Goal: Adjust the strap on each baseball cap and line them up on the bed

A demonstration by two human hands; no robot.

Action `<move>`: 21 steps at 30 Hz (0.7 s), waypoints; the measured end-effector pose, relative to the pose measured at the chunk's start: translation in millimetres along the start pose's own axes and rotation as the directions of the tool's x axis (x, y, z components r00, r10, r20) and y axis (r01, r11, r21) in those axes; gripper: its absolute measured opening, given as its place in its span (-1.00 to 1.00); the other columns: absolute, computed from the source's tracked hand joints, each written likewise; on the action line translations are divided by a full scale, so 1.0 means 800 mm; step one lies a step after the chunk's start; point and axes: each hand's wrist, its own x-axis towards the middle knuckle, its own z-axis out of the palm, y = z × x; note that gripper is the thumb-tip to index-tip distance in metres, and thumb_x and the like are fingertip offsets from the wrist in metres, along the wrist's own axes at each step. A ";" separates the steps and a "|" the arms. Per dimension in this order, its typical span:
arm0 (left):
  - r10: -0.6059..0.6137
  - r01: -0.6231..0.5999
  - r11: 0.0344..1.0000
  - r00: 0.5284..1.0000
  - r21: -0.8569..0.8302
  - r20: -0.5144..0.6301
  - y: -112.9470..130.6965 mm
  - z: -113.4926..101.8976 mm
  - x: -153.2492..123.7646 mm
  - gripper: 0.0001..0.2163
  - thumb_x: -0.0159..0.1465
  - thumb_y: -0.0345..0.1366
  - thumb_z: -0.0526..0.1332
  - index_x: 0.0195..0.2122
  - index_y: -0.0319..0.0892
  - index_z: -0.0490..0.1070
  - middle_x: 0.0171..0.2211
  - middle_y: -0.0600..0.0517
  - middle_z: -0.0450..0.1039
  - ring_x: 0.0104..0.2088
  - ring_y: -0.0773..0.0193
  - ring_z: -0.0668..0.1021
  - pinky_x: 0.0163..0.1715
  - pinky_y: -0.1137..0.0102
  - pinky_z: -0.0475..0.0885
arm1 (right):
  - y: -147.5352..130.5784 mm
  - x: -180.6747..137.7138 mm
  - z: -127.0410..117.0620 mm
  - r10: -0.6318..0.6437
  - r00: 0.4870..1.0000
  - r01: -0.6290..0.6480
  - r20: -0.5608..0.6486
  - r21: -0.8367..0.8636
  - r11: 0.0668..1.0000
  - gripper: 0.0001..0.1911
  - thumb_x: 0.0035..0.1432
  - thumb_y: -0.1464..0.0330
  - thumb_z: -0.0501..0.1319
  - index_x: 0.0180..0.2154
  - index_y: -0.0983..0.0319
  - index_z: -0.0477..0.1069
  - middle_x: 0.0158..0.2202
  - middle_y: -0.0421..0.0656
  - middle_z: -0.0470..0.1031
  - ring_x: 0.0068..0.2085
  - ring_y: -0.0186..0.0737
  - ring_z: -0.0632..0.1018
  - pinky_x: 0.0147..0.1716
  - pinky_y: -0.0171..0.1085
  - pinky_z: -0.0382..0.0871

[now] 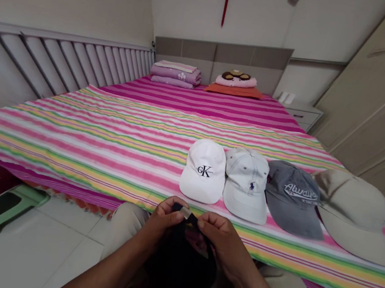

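A black cap [183, 259] rests over my lap, its strap with a metal buckle [185, 212] turned up toward me. My left hand [167, 218] pinches the strap at the buckle's left end. On the other side, my right hand [216, 235] grips the strap between thumb and fingers. Beyond my hands a row of caps lies on the bed: a white cap with dark letters [204, 171], a pale grey cap with a small blue emblem [246, 184], a dark grey cap with white lettering [293, 199] and a large beige cap [357, 214].
The bed's striped sheet [104, 144] spreads ahead. Folded purple bedding [176, 74] and a pink and orange stack [234, 86] lie by the headboard [192, 51]. A white rail [80, 65] runs along the left. A green stool [1, 216] stands on the tiled floor at lower left.
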 end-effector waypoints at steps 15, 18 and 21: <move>-0.004 0.012 0.986 0.999 0.167 -0.046 0.005 -0.004 -0.002 -0.75 -0.17 -0.32 0.39 -0.45 -0.22 0.42 -0.53 0.09 0.42 -0.52 0.41 0.42 -0.47 0.50 0.26 | -0.006 0.004 -0.003 -0.002 0.996 -0.018 0.090 0.219 0.975 -0.77 -0.19 0.39 0.34 -0.45 0.27 0.33 -0.61 -0.28 0.37 -0.61 -0.42 0.34 -0.59 -0.39 0.15; -0.001 0.007 0.984 0.999 0.176 -0.033 0.006 -0.004 -0.001 -0.75 -0.18 -0.32 0.39 -0.46 -0.22 0.43 -0.52 0.10 0.42 -0.50 0.41 0.41 -0.46 0.50 0.26 | -0.007 0.007 -0.003 -0.016 0.997 0.001 0.076 0.186 0.982 -0.78 -0.23 0.44 0.34 -0.50 0.27 0.31 -0.65 -0.31 0.35 -0.63 -0.45 0.32 -0.62 -0.42 0.12; -0.001 0.006 0.980 1.000 0.199 -0.028 0.007 -0.004 0.001 -0.77 -0.17 -0.34 0.39 -0.46 -0.22 0.43 -0.52 0.10 0.42 -0.50 0.42 0.41 -0.45 0.51 0.26 | -0.007 0.009 -0.001 -0.012 0.999 0.003 0.053 0.168 0.986 -0.79 -0.23 0.44 0.32 -0.52 0.27 0.29 -0.67 -0.32 0.32 -0.65 -0.47 0.30 -0.64 -0.44 0.10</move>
